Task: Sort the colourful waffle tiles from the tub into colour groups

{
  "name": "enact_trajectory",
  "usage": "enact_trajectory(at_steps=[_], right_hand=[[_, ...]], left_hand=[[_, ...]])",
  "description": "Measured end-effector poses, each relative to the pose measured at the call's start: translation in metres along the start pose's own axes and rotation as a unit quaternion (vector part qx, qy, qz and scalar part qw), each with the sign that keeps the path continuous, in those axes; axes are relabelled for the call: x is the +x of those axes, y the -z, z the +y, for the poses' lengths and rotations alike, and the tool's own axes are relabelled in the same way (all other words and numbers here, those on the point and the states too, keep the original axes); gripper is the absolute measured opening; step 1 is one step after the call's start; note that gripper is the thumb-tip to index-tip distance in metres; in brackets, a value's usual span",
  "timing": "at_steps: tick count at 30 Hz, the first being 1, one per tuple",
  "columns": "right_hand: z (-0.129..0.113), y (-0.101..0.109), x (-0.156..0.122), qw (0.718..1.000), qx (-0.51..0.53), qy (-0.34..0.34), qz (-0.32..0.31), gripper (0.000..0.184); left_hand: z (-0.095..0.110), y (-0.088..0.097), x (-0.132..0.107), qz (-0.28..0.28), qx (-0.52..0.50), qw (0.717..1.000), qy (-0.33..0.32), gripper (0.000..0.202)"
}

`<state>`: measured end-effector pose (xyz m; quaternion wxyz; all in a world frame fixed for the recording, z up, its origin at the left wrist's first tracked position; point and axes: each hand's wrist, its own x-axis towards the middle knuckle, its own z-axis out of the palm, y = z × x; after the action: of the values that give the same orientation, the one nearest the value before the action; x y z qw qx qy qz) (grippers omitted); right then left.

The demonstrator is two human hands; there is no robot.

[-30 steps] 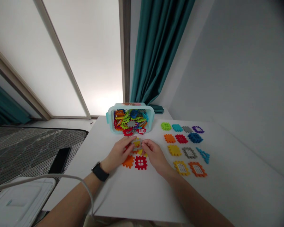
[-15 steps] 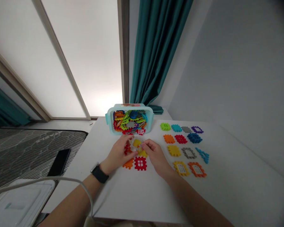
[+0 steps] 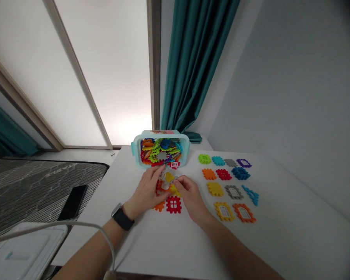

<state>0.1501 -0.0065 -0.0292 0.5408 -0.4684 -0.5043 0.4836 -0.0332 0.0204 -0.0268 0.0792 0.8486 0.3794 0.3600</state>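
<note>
A pale, see-through notched plastic tile with yellow showing in its middle is between my hands. My left hand, with a black watch on the wrist, curves around its left side, thumb and index finger at its edges. My right hand pinches its right edge between thumb and fingers. Below it are red and orange tile parts and a yellow tile, partly covered by my hands. A red window tile lies flat nearer me, beside an orange tile partly hidden by my left hand.
A light-blue tub full of coloured tiles stands behind my hands. To the right, several tiles lie in rows, including a yellow tile and an orange window tile. A cable crosses above my left forearm.
The pale tile has tilted slightly between my hands, and more orange shows beneath it. My left fingers have spread a little. The whole view has shifted slightly.
</note>
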Motion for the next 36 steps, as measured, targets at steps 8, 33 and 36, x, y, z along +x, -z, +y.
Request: enact_trajectory(at_steps=[8,33,36], right_hand=[[0.003,-0.006,-0.003,1.000,0.008,-0.009,-0.009,0.031],[0.001,0.012,0.024,0.972,-0.214,0.094,-0.038,0.022],[-0.001,0.017,0.036,0.939,-0.311,0.139,-0.054,0.021]], left_hand=[[0.000,0.003,-0.003,-0.001,0.050,0.998,-0.023,0.069],[-0.042,0.036,-0.006,0.059,-0.007,0.997,0.045,0.045],[-0.046,0.035,-0.006,0.059,-0.018,0.996,0.061,0.045]])
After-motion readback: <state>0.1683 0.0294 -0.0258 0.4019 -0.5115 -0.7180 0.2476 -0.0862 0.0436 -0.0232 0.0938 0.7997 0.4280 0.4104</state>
